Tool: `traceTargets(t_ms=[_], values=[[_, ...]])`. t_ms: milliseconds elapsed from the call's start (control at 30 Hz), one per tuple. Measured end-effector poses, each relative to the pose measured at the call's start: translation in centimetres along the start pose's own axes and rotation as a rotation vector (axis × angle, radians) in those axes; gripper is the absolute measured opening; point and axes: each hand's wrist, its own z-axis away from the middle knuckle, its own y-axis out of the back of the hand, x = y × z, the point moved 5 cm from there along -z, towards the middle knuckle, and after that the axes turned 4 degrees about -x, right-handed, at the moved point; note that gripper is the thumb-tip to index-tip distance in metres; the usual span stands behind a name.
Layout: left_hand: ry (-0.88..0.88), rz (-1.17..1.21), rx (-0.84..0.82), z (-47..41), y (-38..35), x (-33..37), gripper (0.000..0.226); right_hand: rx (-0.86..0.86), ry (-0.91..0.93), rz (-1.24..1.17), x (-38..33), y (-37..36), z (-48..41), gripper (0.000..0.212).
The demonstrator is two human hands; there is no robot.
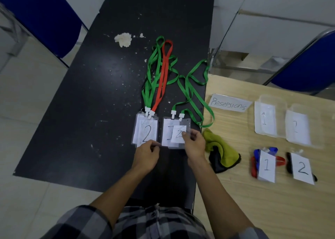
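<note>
Seating "2" card [178,133] on badge holder [167,128], mid black surface [90,111].
R hand [194,144] fingers pinch card's 4 o'clock corner; L hand [146,154] fingers curled at holder's 7 o'clock edge, grip unclear. Keep card square, holder flat.

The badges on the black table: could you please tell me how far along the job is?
Done, it seems: bundle 1 and bundle 2 lie rolled on the wooden table. In hand: the right hand pinches a badge marked 2 over the 1 badge; the left hand touches the 2 stack. Left: those badges, their green lanyards and red lanyard unrolled.
</note>
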Motion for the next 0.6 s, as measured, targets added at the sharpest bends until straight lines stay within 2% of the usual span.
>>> traceTargets(t_ms=[100,267,367,433,533,600], values=[[0.061,0.174,-0.020,0.4,-1.3,0.8,0.018,-0.075,-0.080,-0.143,0.0,2.1,1.3,0.022],[0.169,0.572,-0.175,1.2,-5.8,3.4,0.022,-0.162,-0.094,-0.105,0.1,6.3,3.8,0.023],[0.124,0.580,-0.123,1.5,-7.8,4.4,0.017,-0.167,-0.059,-0.035,0.3,8.4,4.2,0.023],[0.100,0.533,-0.086,1.6,-8.6,4.6,0.019,-0.111,0.023,0.085,-0.2,10.0,4.0,0.016],[0.087,0.511,-0.055,1.6,-9.1,4.5,0.019,0.135,0.309,0.307,-2.4,12.7,3.6,0.008],[0.083,0.485,-0.031,1.5,-9.2,4.1,0.020,0.228,0.445,0.488,-3.5,13.5,2.8,0.018]])
